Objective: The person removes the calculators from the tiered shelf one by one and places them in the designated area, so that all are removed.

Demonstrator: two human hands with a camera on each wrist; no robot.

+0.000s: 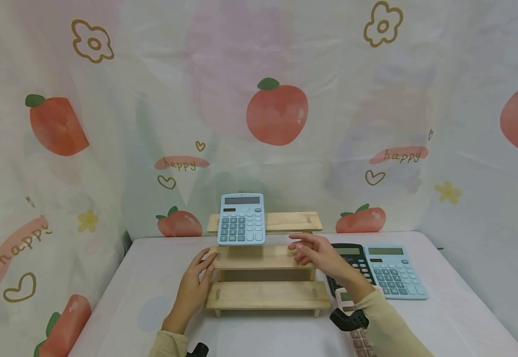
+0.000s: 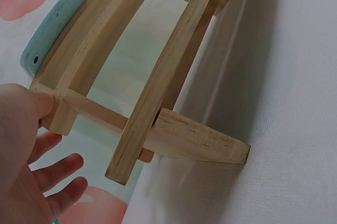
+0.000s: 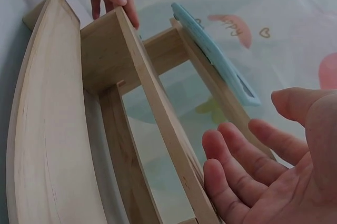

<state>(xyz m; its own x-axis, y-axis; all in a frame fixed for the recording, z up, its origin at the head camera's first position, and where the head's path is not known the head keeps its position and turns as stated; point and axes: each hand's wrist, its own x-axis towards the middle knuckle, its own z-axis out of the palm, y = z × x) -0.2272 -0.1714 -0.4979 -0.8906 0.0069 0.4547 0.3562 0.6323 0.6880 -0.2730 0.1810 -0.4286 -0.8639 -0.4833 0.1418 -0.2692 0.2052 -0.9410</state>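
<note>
A three-tier wooden stand is set on the table in front of me. On its top step a light blue calculator leans upright, left of centre; its edge shows in the right wrist view. My left hand touches the left end of the middle step with fairly straight fingers. In the left wrist view the thumb lies at that wooden end, and several fingertips hang free of it. At the step's right end hovers my right hand, fingers loosely bent and holding nothing. Whether it touches the wood I cannot tell.
Right of the stand lie a black calculator and another light blue calculator, side by side. Nearer, the right forearm partly covers a small white calculator and a pinkish one. A printed cloth backdrop rises behind the white table.
</note>
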